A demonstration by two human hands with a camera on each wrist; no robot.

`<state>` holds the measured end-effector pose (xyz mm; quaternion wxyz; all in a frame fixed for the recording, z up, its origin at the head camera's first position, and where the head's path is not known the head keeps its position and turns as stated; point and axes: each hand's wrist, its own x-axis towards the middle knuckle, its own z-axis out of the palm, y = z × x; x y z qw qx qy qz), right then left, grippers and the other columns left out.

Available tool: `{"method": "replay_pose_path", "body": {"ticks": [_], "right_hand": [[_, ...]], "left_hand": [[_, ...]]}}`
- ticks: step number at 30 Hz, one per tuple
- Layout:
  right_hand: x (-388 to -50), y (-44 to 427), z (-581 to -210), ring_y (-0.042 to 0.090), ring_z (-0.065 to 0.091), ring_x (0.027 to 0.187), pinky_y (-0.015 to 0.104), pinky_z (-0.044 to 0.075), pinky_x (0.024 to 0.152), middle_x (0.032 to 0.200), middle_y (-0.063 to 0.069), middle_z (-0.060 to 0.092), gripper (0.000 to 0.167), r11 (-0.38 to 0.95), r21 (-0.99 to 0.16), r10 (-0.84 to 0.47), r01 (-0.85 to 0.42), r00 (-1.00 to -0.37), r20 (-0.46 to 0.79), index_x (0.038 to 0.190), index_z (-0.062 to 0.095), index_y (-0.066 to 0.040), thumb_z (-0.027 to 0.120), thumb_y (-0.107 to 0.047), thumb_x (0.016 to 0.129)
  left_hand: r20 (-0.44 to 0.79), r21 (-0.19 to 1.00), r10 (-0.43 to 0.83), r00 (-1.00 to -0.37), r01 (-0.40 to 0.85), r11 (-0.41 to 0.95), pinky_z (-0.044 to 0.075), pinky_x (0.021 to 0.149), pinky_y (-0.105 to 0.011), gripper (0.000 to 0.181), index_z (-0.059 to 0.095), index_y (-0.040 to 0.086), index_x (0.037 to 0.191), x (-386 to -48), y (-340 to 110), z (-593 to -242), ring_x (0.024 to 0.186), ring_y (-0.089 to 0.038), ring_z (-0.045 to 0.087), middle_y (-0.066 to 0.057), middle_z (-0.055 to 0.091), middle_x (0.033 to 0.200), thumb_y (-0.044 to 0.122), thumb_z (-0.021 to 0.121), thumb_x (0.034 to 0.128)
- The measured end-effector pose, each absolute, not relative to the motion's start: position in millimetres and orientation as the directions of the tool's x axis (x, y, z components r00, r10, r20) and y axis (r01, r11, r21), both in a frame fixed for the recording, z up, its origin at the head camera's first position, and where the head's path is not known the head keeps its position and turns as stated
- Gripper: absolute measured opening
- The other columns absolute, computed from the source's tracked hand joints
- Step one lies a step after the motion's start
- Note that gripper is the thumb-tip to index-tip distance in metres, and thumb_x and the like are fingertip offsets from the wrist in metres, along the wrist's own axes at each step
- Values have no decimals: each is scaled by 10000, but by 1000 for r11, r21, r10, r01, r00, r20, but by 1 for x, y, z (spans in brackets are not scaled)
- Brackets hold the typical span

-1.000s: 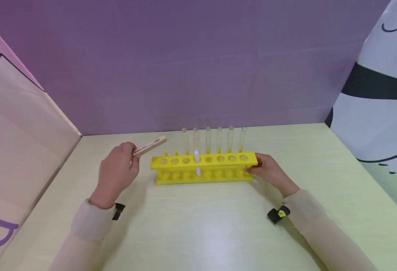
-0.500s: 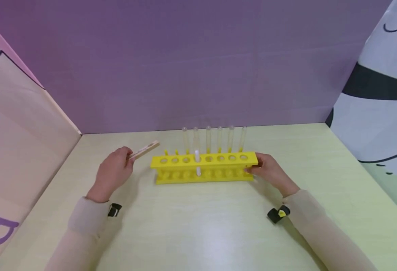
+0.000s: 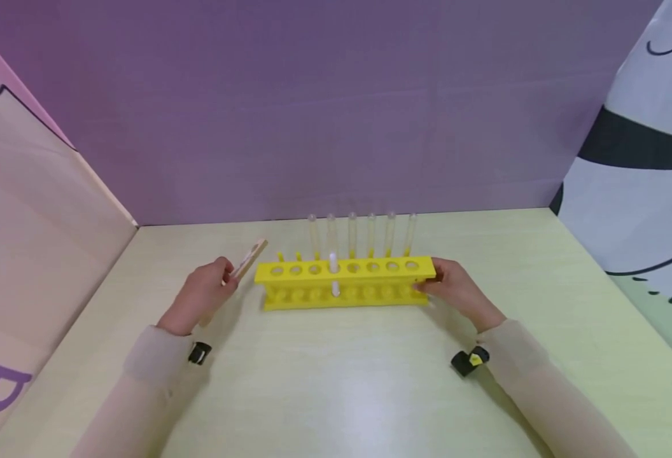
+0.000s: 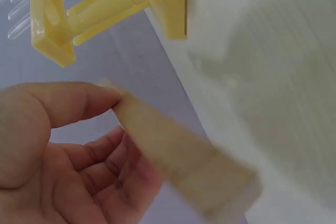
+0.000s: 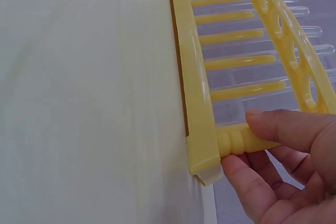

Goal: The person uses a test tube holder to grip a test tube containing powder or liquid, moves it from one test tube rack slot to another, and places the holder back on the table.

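My left hand [image 3: 201,294] pinches a wooden test tube clamp [image 3: 249,261] between thumb and fingers, just left of the rack. In the left wrist view the clamp's thick wooden end [image 4: 178,153] slants toward the camera. A yellow test tube rack [image 3: 364,272] stands upright on the table. My right hand [image 3: 456,289] grips the rack's right end, its thumb and fingers around the end post [image 5: 244,139]. Several clear test tubes [image 3: 352,235] stand upright in the rack's back row. One white tube-like piece [image 3: 334,263] stands in a front hole.
Pale wood-look table [image 3: 336,375] lies under everything. A purple backdrop [image 3: 336,114] rises behind the rack. Printed cloth panels [image 3: 44,210] border the left and right sides. Each wrist carries a small black camera [image 3: 200,352].
My left hand first drew back left with the clamp, then came slightly right and lower. The clamp now points more steeply up and away. The right hand and rack have stayed put.
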<state>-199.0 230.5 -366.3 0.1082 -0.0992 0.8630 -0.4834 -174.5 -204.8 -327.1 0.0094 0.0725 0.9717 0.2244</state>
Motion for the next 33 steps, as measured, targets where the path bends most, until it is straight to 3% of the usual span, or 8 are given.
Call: {"method": "replay_pose_path", "body": {"ticks": [17, 33], "right_hand": [[-197, 231, -365, 233, 571, 983, 250, 502, 801, 1256, 194, 565, 448, 503, -860, -287, -84, -955, -75, 1301, 497, 27, 635, -70, 887], [-200, 230, -367, 258, 564, 998, 293, 502, 827, 1255, 192, 562, 434, 522, -849, -276, -81, -958, -78, 1294, 504, 25, 627, -51, 886]], "left_hand": [[-284, 387, 63, -957, -54, 921, 430, 556, -269, 185, 540, -21, 983, -183, -192, -339, 672, -208, 515, -102, 561, 804, 145, 580, 912], [-324, 419, 95, -941, -53, 906, 420, 480, -244, 132, 503, -8, 872, -178, -186, -347, 521, -154, 511, -80, 534, 668, 117, 535, 902]]}}
